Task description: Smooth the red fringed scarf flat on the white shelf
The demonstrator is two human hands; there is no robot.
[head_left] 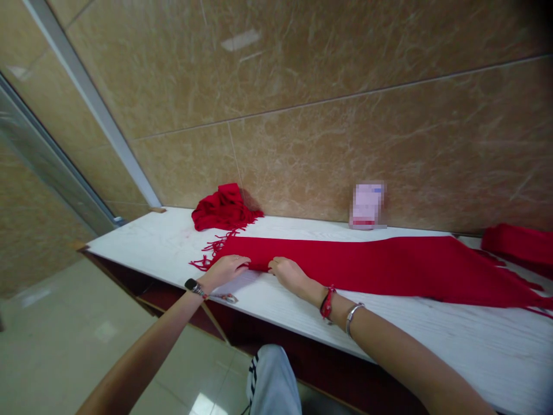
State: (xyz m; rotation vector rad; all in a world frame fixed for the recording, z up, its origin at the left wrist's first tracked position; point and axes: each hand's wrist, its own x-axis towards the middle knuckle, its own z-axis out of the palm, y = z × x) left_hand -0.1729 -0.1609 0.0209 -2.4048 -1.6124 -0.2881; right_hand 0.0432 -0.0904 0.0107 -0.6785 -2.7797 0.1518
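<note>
A long red scarf (367,262) lies stretched along the white counter top, with tasselled fringe (209,253) at its left end and more tassels at the far right. My left hand (227,270) is at the scarf's near edge close to the left fringe, fingers and thumb closed on the fabric. A short way to the right, my right hand (289,275) has its curled fingers on the same edge, pinching the cloth. Part of each hand's fingertips is hidden by the fabric and the hands themselves.
A crumpled red scarf (222,208) sits behind the left end, against the tiled wall (302,155). A blurred pinkish-white box or card (367,204) leans on the wall. More red fabric (518,248) lies far right. A small object (228,298) rests at the counter's (142,248) front edge.
</note>
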